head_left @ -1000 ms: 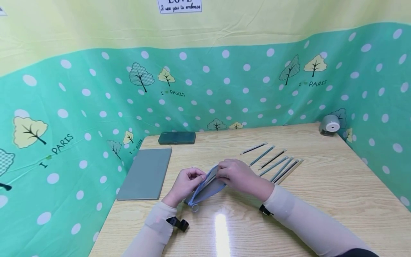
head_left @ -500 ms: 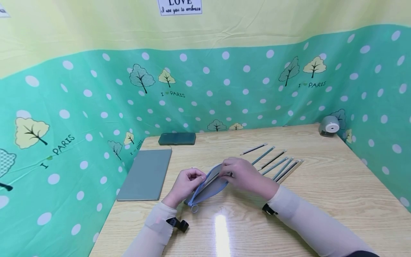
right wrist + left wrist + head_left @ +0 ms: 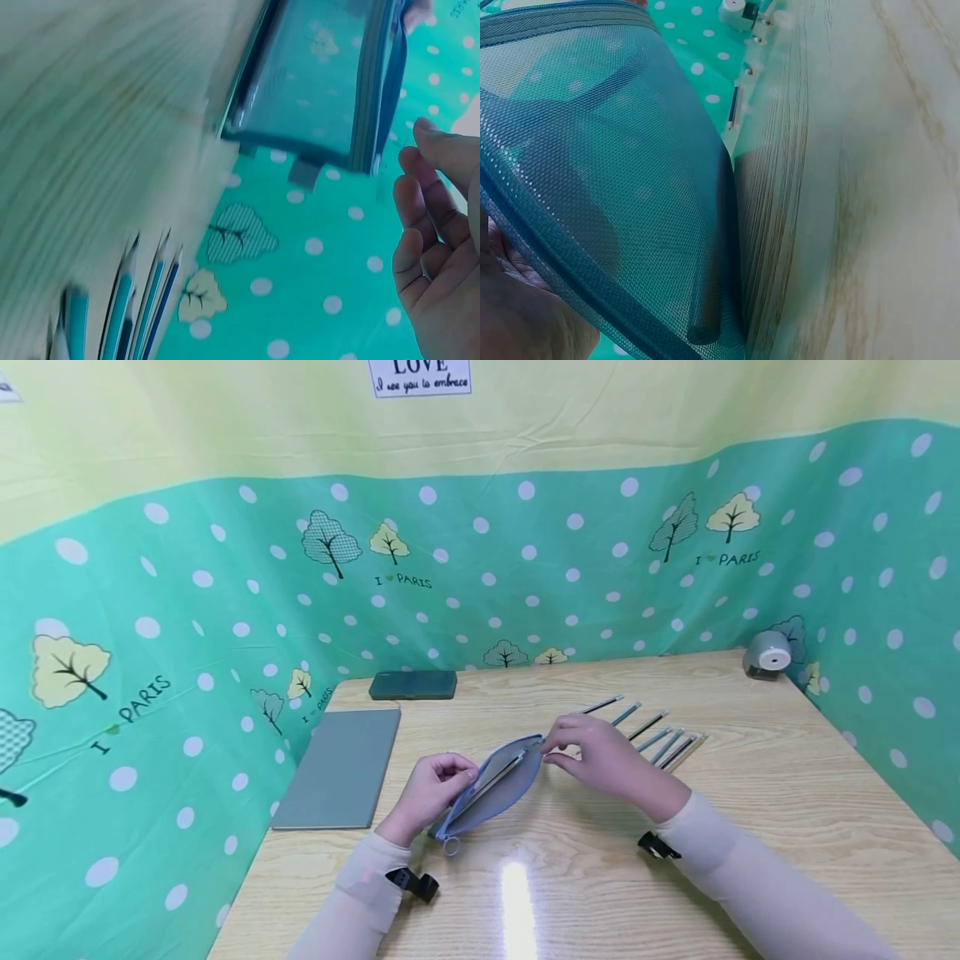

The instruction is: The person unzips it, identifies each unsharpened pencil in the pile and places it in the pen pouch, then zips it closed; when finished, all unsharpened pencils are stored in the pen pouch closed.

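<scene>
My left hand (image 3: 429, 793) pinches the upper edge of a blue mesh pouch (image 3: 506, 793), whose zip side gapes wide. Inside lies a pencil (image 3: 497, 781), its end near the pouch's right side; in the left wrist view a dark rod (image 3: 707, 300) shows through the mesh (image 3: 630, 195). Just off the pouch's right end is my right hand (image 3: 611, 760). The right wrist view has this hand (image 3: 442, 240) with loosely bent fingers, nothing between them, apart from the pouch (image 3: 307, 82). Several pencils (image 3: 648, 724) lie on the table beyond it, partly hidden by the hand.
A grey flat folder or book (image 3: 341, 768) lies at the left of the wooden table (image 3: 600, 885). Behind it sits a dark green case (image 3: 412, 685). At the back right corner stands a grey and white sharpener (image 3: 767, 654). Patterned cloth (image 3: 480, 602) hangs around the table.
My right hand has let go of the pencil, now in the pouch, and drawn back to the right, out of the pouch's mouth. My left hand has stayed nearly still.
</scene>
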Tool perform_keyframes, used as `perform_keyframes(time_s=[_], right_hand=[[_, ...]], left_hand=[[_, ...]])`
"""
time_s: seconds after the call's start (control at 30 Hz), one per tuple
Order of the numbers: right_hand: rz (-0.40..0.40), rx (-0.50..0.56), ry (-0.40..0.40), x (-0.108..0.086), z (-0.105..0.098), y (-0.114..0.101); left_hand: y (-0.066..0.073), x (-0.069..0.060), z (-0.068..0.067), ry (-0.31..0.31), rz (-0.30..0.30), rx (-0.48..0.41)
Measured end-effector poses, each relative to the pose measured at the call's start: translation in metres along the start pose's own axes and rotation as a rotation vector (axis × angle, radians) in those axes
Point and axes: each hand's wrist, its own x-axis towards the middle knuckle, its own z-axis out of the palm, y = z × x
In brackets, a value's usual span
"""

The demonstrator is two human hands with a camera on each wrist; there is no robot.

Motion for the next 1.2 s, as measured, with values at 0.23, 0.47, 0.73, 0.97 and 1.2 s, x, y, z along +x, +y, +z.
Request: perform_keyframes(time_s=[0.23,0.47,0.73,0.97,1.2], right_hand=[[0.058,-0.033,0.027,-0.011,-0.021,0.008],[0.140,-0.072,0.063,-0.021,-0.039,0.019],[0.236,-0.107,0.086,-0.027,-0.054,0.031],[0.265,-0.111,0.074,-0.029,-0.057,0.044],[0.300,-0.108,0.069,-0.032,-0.059,0.058]], left_hand=[[-0.003,0.000,-0.001,0.006,0.001,-0.007],[-0.005,0.000,-0.002,0.026,-0.018,0.001],[-0.005,0.001,-0.003,0.032,-0.026,-0.002],[-0.004,0.001,-0.004,0.035,-0.021,0.006],[-0.003,0.001,-0.006,0.034,-0.022,0.007]])
